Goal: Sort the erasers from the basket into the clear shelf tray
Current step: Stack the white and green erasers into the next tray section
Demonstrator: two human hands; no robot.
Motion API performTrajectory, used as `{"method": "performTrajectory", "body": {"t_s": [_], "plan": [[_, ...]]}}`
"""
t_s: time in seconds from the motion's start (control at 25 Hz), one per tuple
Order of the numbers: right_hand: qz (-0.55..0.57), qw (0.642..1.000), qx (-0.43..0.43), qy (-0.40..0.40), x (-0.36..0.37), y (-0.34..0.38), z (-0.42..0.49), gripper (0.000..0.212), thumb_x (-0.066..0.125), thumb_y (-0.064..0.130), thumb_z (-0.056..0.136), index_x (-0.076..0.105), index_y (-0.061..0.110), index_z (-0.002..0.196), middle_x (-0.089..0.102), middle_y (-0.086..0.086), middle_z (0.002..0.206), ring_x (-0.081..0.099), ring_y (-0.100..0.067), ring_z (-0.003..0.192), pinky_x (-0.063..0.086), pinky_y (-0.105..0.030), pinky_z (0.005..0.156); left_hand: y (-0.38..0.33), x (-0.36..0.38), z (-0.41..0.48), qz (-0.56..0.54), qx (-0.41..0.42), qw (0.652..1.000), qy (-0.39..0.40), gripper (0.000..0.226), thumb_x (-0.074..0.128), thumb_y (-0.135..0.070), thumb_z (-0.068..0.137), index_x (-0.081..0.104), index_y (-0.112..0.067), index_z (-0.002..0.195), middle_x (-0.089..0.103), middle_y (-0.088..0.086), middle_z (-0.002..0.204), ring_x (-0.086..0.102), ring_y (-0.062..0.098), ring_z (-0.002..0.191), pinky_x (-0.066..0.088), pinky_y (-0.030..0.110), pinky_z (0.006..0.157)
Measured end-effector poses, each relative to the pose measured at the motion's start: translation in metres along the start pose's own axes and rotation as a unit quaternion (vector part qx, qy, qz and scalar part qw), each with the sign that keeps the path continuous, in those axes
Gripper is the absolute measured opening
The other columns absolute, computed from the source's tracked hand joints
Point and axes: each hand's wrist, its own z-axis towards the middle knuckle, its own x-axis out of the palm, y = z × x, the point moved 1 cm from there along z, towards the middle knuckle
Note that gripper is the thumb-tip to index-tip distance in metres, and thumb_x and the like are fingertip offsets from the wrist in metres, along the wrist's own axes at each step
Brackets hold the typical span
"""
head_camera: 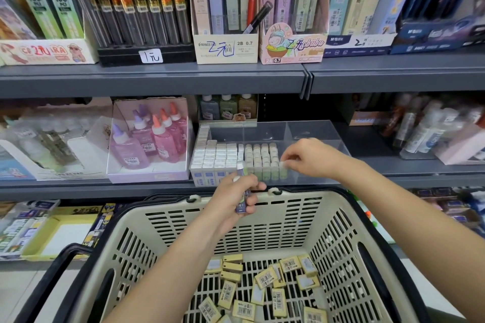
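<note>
A beige slotted basket (301,217) sits below me with several yellowish boxed erasers (265,288) loose on its floor. On the shelf behind it stands the clear shelf tray (309,134), with rows of upright erasers (236,157) filling its left part and its right part bare. My left hand (233,196) hovers over the basket's far rim, shut on a small stack of erasers with purple sleeves (245,189). My right hand (309,157) reaches into the tray and pinches one eraser (283,165) at the end of the front row.
Pink and purple glue bottles in a box (149,139) stand left of the tray. More bottles (430,134) crowd the shelf to its right. The grey upper shelf edge (183,78) overhangs the tray, carrying pencil lead boxes. The basket's black handle (60,270) lies at lower left.
</note>
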Motion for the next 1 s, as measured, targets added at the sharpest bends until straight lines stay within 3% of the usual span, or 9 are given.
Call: {"method": "performTrajectory", "body": {"t_s": [0.16, 0.24, 0.32, 0.4, 0.52, 0.64, 0.8, 0.92, 1.0], "plan": [[-0.046, 0.998, 0.001, 0.046, -0.004, 0.001, 0.000, 0.027, 0.045, 0.027, 0.093, 0.067, 0.026, 0.108, 0.066, 0.009, 0.113, 0.059, -0.016, 0.105, 0.049, -0.042, 0.089, 0.001, 0.003, -0.001, 0.011, 0.006, 1.000, 0.000, 0.011, 0.055, -0.006, 0.088, 0.059, -0.005, 0.099, 0.059, 0.006, 0.076, 0.041, 0.009, 0.043, 0.031, 0.018, 0.037], [-0.076, 0.997, -0.010, -0.001, -0.007, 0.005, -0.004, 0.027, 0.044, 0.028, 0.093, 0.066, 0.027, 0.109, 0.066, 0.008, 0.111, 0.059, -0.015, 0.101, 0.051, -0.039, 0.085, 0.001, 0.007, -0.002, 0.018, 0.005, 1.000, 0.023, 0.014, 0.053, -0.004, 0.088, 0.062, -0.005, 0.099, 0.055, 0.003, 0.069, 0.040, 0.009, 0.043, 0.030, 0.018, 0.036], [0.021, 0.998, -0.042, -0.043, -0.009, 0.013, -0.012, 0.024, 0.051, 0.029, 0.092, 0.065, 0.027, 0.111, 0.066, 0.011, 0.103, 0.057, -0.002, 0.085, 0.049, -0.025, 0.079, 0.001, 0.012, -0.002, 0.036, -0.005, 0.998, 0.053, 0.015, 0.052, -0.003, 0.087, 0.064, -0.007, 0.095, 0.052, 0.001, 0.062, 0.038, 0.008, 0.042, 0.029, 0.017, 0.036], [0.179, 0.981, -0.078, -0.008, -0.008, 0.026, -0.022, 0.024, 0.059, 0.024, 0.090, 0.064, 0.023, 0.114, 0.065, 0.015, 0.087, 0.055, 0.004, 0.070, 0.043, -0.012, 0.071, 0.000, 0.018, -0.002, 0.064, -0.021, 0.995, 0.078, 0.013, 0.052, -0.004, 0.086, 0.063, -0.009, 0.091, 0.051, 0.000, 0.060, 0.037, 0.008, 0.042, 0.027, 0.017, 0.037], [0.241, 0.967, -0.080, 0.012, -0.011, 0.030, -0.029, 0.012, 0.064, 0.015, 0.086, 0.067, 0.014, 0.098, 0.067, 0.006, 0.078, 0.061, -0.003, 0.068, 0.049, -0.018, 0.071, 0.001, 0.027, -0.005, 0.096, -0.015, 0.991, 0.087, 0.007, 0.056, -0.013, 0.090, 0.059, -0.010, 0.095, 0.056, 0.003, 0.071, 0.037, 0.006, 0.040, 0.028, 0.016, 0.036], [0.308, 0.949, -0.012, -0.067, -0.026, 0.011, -0.028, 0.003, 0.067, 0.017, 0.084, 0.066, 0.015, 0.086, 0.069, -0.002, 0.076, 0.065, -0.012, 0.069, 0.053, -0.028, 0.076, -0.002, 0.022, -0.006, 0.124, 0.052, 0.991, 0.013, 0.019, 0.056, -0.028, 0.092, 0.057, -0.010, 0.100, 0.058, 0.004, 0.078, 0.033, 0.005, 0.035, 0.027, 0.017, 0.034], [0.177, 0.968, 0.064, -0.164, -0.029, -0.010, -0.016, 0.009, 0.064, 0.033, 0.085, 0.059, 0.031, 0.078, 0.063, 0.013, 0.073, 0.061, -0.005, 0.071, 0.048, -0.020, 0.066, -0.013, 0.015, -0.006, 0.031, 0.072, 0.997, -0.024, 0.016, 0.039, -0.015, 0.092, 0.052, -0.009, 0.084, 0.055, 0.003, 0.063, 0.039, 0.010, 0.040, 0.034, 0.021, 0.038], [0.075, 0.989, 0.067, -0.111, -0.013, -0.008, -0.005, 0.004, 0.059, 0.035, 0.088, 0.060, 0.031, 0.087, 0.059, 0.017, 0.078, 0.061, -0.008, 0.083, 0.051, -0.030, 0.074, -0.014, 0.013, -0.006, 0.048, 0.102, 0.993, -0.038, 0.017, 0.039, -0.009, 0.092, 0.055, -0.008, 0.083, 0.061, 0.003, 0.064, 0.048, 0.011, 0.050, 0.043, 0.023, 0.048], [0.056, 0.995, 0.057, -0.064, -0.002, -0.006, 0.002, 0.007, 0.058, 0.032, 0.088, 0.063, 0.028, 0.092, 0.062, 0.015, 0.081, 0.062, -0.011, 0.087, 0.051, -0.032, 0.078, -0.011, 0.010, -0.004, 0.078, 0.135, 0.987, -0.040, 0.017, 0.046, -0.009, 0.095, 0.060, -0.013, 0.087, 0.060, 0.004, 0.069, 0.054, 0.014, 0.067, 0.051, 0.030, 0.067]]}}
